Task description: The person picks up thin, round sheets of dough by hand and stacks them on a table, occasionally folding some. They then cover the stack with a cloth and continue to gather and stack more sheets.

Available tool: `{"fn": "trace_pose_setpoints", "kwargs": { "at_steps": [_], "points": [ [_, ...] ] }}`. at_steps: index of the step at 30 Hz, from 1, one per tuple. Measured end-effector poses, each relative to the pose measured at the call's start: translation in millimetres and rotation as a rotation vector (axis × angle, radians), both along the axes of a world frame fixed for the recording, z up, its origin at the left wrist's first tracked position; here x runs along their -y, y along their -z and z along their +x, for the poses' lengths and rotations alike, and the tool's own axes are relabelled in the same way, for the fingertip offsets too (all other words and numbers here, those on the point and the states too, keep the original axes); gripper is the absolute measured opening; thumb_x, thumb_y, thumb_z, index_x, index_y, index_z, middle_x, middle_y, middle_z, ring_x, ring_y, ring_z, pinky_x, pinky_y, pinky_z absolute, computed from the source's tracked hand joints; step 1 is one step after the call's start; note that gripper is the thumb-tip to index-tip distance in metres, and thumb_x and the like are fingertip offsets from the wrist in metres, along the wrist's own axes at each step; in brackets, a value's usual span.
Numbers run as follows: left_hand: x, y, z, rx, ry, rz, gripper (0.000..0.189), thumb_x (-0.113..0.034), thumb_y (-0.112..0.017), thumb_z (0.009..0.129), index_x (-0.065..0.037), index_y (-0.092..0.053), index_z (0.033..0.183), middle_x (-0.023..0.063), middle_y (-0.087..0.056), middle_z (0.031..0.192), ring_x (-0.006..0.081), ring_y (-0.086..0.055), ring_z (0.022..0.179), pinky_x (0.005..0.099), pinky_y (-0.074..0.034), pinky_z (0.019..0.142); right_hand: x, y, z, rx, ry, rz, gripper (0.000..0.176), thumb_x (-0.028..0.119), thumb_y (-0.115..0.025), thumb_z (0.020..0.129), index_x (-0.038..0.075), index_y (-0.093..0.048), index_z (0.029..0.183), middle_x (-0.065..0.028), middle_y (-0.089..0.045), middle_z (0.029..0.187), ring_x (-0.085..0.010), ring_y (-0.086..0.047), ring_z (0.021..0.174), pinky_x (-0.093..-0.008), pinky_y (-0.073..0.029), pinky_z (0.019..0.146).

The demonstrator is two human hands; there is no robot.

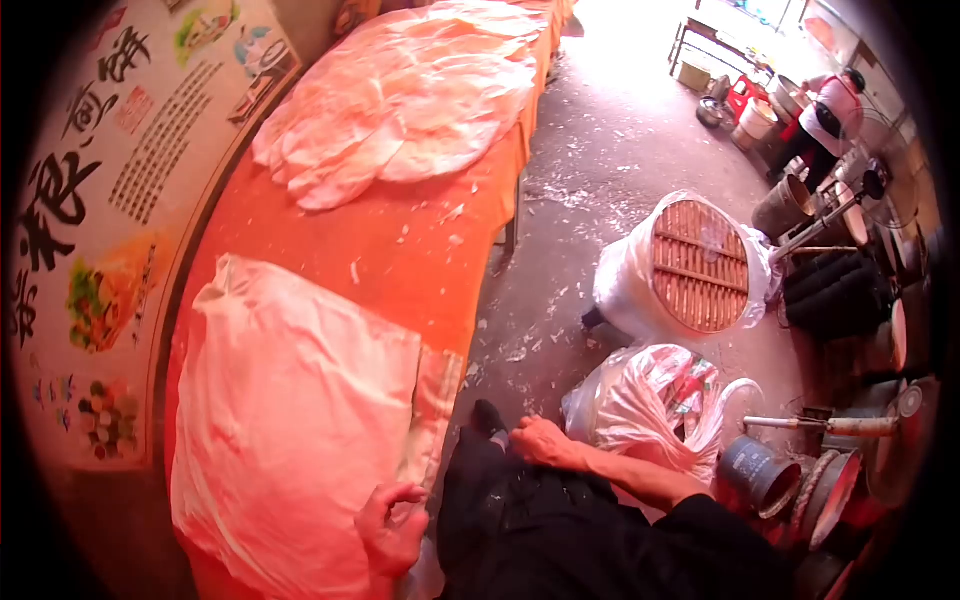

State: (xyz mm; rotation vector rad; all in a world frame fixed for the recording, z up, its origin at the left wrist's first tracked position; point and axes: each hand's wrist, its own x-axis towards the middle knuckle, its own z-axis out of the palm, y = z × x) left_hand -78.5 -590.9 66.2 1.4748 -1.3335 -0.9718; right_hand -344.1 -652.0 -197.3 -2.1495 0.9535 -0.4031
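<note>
My left hand [394,528] hovers at the lower right edge of a pale cloth [300,410] spread over the orange-covered table. Its fingers curl loosely, with a gap between thumb and forefinger and nothing seen inside. Over my dark trousers, my right hand [543,441] is closed, knuckles up; I cannot make out anything in its fingers. Farther along the table lies a wide overlapping pile of thin, round flatbreads [400,110].
A plastic-wrapped drum topped by a slatted bamboo disc [700,265] stands right of the table. Nearer sits a plastic bag [655,405], with buckets [757,474] and a fan [885,170] beyond. A person [828,115] bends at the back right. Scraps litter the floor.
</note>
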Motion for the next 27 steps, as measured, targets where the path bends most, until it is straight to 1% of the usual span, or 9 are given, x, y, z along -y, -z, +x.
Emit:
{"fn": "trace_pose_setpoints", "kwargs": {
  "at_steps": [3, 4, 5, 7, 9, 12, 14, 20, 27],
  "points": [
    [80.4, -68.3, -40.3, -0.833, 0.557, -0.3, 0.049, -0.039, -0.066, 0.091, 0.004, -0.059, 0.114, 0.0202, -0.065, 0.094, 0.0287, -0.065, 0.075, 0.0436, -0.056, 0.065, 10.5, -6.4, -25.1, -0.005, 0.09, 0.078, 0.023, 0.019, -0.067, 0.075, 0.009, -0.069, 0.096, -0.0183, -0.06, 0.08, -0.0377, -0.059, 0.08, -0.0471, -0.048, 0.07],
    [111.2, -89.1, -49.6, -0.949, 0.799, -0.33, 0.039, -0.028, -0.064, 0.094, 0.007, -0.058, 0.112, 0.0227, -0.066, 0.091, 0.029, -0.065, 0.073, 0.0444, -0.056, 0.063, 17.8, -17.2, -34.1, -0.045, 0.113, 0.105, 0.025, 0.02, -0.067, 0.077, 0.008, -0.068, 0.098, -0.0179, -0.061, 0.082, -0.0374, -0.059, 0.081, -0.0465, -0.048, 0.071],
    [135.5, -119.4, -70.3, -0.971, 0.867, -0.419, 0.05, -0.04, -0.071, 0.088, 0.002, -0.062, 0.113, 0.0168, -0.064, 0.079, 0.0256, -0.061, 0.057, 0.033, -0.048, 0.048, 24.6, -22.3, -43.5, -0.085, 0.142, 0.132, 0.027, 0.02, -0.068, 0.078, 0.006, -0.068, 0.1, -0.0176, -0.062, 0.084, -0.0371, -0.059, 0.083, -0.046, -0.048, 0.072],
    [171.1, -134.6, -82.4, -1.064, 1.051, -0.437, 0.051, -0.042, -0.069, 0.089, 0.003, -0.064, 0.112, 0.0192, -0.064, 0.078, 0.0258, -0.06, 0.055, 0.0318, -0.048, 0.048, 31.3, -2.3, -66.7, -0.107, 0.276, 0.107, 0.024, 0.019, -0.066, 0.079, 0.004, -0.068, 0.096, -0.0201, -0.062, 0.082, -0.0391, -0.061, 0.08, -0.0468, -0.049, 0.071],
    [202.0, -138.2, -93.2, -1.156, 1.109, -0.452, 0.05, -0.042, -0.07, 0.088, 0.003, -0.065, 0.109, 0.0189, -0.064, 0.077, 0.0248, -0.06, 0.055, 0.0309, -0.047, 0.048, 36.3, -3.2, -93.2, -0.153, 0.413, 0.107, 0.019, 0.017, -0.066, 0.077, 0.004, -0.067, 0.091, -0.021, -0.061, 0.08, -0.0399, -0.061, 0.078, -0.0476, -0.05, 0.07],
    [250.5, -141.2, -98.0, -1.218, 1.199, -0.466, 0.049, -0.043, -0.07, 0.088, 0.002, -0.067, 0.107, 0.0181, -0.064, 0.076, 0.0237, -0.06, 0.054, 0.0299, -0.047, 0.048, 54.3, -46.5, -117.3, -0.292, 0.602, 0.184, 0.026, 0.021, -0.067, 0.08, 0.003, -0.069, 0.099, -0.0215, -0.063, 0.083, -0.0389, -0.063, 0.081, -0.0455, -0.051, 0.073],
    [276.7, -137.7, -98.2, -1.232, 1.22, -0.475, 0.048, -0.042, -0.07, 0.088, 0.002, -0.067, 0.107, 0.0178, -0.064, 0.075, 0.0234, -0.06, 0.054, 0.0295, -0.047, 0.048, 55.5, -46.5, -134.6, -0.329, 0.677, 0.202, 0.03, 0.022, -0.067, 0.081, 0.003, -0.07, 0.103, -0.0214, -0.064, 0.086, -0.0386, -0.064, 0.083, -0.0435, -0.051, 0.076],
    [331.4, -132.8, -120.6, -1.322, 1.06, -0.447, 0.044, -0.041, -0.071, 0.087, 0.002, -0.07, 0.098, 0.0173, -0.064, 0.074, 0.0226, -0.059, 0.053, 0.0282, -0.046, 0.046, 99.5, -60.8, -150.0, -0.276, 0.718, 0.224, 0.028, 0.024, -0.067, 0.082, 0.005, -0.07, 0.102, -0.0235, -0.064, 0.089, -0.0408, -0.063, 0.085, -0.0458, -0.052, 0.077],
    [415.2, -115.4, -178.8, -1.064, 1.203, -0.458, 0.028, -0.025, -0.071, 0.088, 0.002, -0.07, 0.091, 0.0129, -0.061, 0.065, 0.0201, -0.056, 0.049, 0.0282, -0.045, 0.045, 200.2, -59.7, -193.1, -0.179, 0.742, 0.127, 0.024, 0.019, -0.07, 0.081, 0.004, -0.07, 0.1, -0.019, -0.065, 0.092, -0.0368, -0.063, 0.091, -0.0432, -0.051, 0.081]
  ]
}}
